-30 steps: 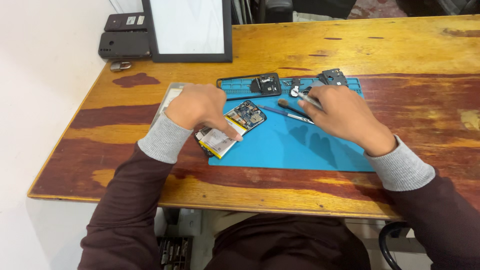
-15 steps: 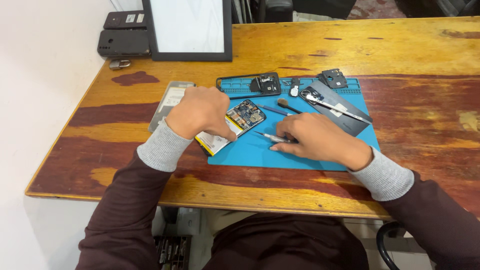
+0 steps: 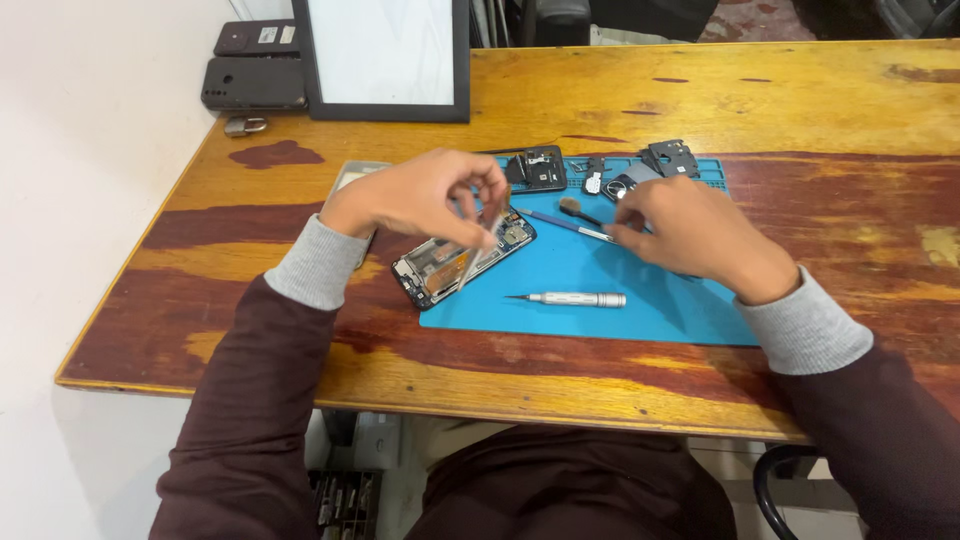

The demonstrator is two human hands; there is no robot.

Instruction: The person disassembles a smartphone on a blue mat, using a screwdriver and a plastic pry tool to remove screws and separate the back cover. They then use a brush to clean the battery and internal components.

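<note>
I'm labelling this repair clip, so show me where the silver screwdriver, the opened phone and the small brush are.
silver screwdriver (image 3: 578,299), head view, middle of its metal handle.
opened phone (image 3: 432,272), head view, exposed inner frame near its lower end.
small brush (image 3: 572,208), head view, on its dark bristle tip.

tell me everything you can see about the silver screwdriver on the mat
The silver screwdriver is a slim metal precision driver with a ribbed grip and a fine dark tip pointing left. It lies flat on the blue mat, near its front edge, below both hands. Nothing touches it; the opened phone lies apart to its left.
</note>
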